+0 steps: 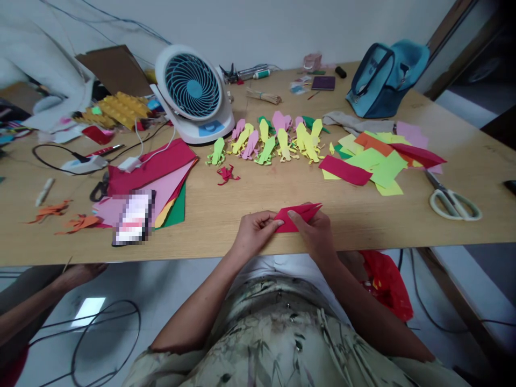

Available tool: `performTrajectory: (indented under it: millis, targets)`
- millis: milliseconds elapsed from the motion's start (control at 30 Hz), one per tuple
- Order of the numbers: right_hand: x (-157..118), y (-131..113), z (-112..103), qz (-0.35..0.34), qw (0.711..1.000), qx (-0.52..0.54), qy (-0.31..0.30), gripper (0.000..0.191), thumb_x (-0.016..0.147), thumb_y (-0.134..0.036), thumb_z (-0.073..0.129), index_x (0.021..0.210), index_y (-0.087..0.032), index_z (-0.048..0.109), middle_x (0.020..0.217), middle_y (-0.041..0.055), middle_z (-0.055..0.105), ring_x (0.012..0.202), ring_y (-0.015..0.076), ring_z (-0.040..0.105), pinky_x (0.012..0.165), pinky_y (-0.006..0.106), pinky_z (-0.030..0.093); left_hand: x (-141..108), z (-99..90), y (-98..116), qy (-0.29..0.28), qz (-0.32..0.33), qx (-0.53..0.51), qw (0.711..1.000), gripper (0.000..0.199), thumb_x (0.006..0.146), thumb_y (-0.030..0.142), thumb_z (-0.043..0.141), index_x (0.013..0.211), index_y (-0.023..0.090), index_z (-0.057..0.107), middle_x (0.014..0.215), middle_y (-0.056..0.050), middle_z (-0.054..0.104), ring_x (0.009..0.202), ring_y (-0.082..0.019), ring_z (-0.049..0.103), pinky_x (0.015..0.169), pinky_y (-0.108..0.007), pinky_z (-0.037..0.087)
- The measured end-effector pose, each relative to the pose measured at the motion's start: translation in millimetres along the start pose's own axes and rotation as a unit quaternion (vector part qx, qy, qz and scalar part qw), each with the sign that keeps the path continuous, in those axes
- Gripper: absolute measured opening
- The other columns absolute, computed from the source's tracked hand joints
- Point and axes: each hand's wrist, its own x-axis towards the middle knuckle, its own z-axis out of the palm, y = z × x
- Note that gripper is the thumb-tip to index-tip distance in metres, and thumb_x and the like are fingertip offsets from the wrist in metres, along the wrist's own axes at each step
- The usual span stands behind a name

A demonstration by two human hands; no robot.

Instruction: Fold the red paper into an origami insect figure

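Observation:
A folded red paper (pixel 291 219) is held between both hands near the table's front edge, its pointed end up and to the right. My left hand (pixel 258 228) pinches its left end between thumb and fingers. My right hand (pixel 316 228) grips the right part, thumb pressed on top, the other fingers mostly hidden behind the paper. Beyond my hands a small red folded figure (pixel 228 174) lies on the table, near a group of yellow, green and pink folded figures (pixel 283 142). Loose coloured papers (pixel 374 161) and a red folded strip (pixel 345 170) lie to the right.
White-handled scissors (pixel 453 201) lie at the right, a blue bag (pixel 387 80) behind. A white fan (pixel 195 91) stands back left. Coloured sheets (pixel 177 199), a phone (pixel 134 217), a power strip (pixel 84 164) and orange figures (pixel 83 222) are left. Another person's hand (pixel 83 273) is lower left.

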Motion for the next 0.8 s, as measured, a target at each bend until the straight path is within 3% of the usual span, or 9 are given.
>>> performTrajectory:
  millis: [333,467,633,800]
  targets:
    - [0,-4,-2,0.001,0.999,0.002,-0.033,0.020,0.083,-0.038,0.071,0.075,-0.020,0.069,0.076,0.0021,0.068,0.072,0.0171,0.062,0.069,0.031,0.049,3,0.9,6,-0.022,0.012,-0.009,1.000,0.030,0.087,0.040,0.062,0.077,0.014,0.072,0.074,-0.002,0.067,0.068,-0.012,0.055,0.066,-0.022,0.041]
    - [0,-5,-2,0.013,0.999,-0.010,-0.047,0.021,0.081,-0.038,0.071,0.073,-0.019,0.070,0.073,0.0024,0.068,0.069,0.0171,0.060,0.066,0.031,0.048,4,0.2,7,-0.022,0.032,0.030,0.999,0.035,0.091,0.038,0.057,0.069,0.013,0.065,0.061,0.003,0.053,0.060,-0.010,0.045,0.058,-0.020,0.033]
    - [1,-3,-2,0.028,0.998,-0.007,-0.053,0.024,0.079,-0.040,0.072,0.072,-0.018,0.067,0.073,0.0011,0.065,0.069,0.0153,0.059,0.066,0.028,0.047,6,-2.4,4,-0.031,0.059,0.069,0.995,0.036,0.095,0.036,0.051,0.070,0.014,0.064,0.061,0.004,0.051,0.060,-0.009,0.045,0.059,-0.021,0.033]
    - [4,0,-4,0.088,0.996,-0.017,-0.024,0.031,0.077,-0.045,0.072,0.067,-0.016,0.066,0.064,0.0011,0.064,0.059,0.0147,0.056,0.057,0.027,0.044,6,-7.4,-3,-0.108,-0.002,0.038,0.993,0.036,0.095,0.039,0.053,0.073,0.014,0.066,0.065,0.000,0.063,0.061,-0.010,0.056,0.062,-0.020,0.042]
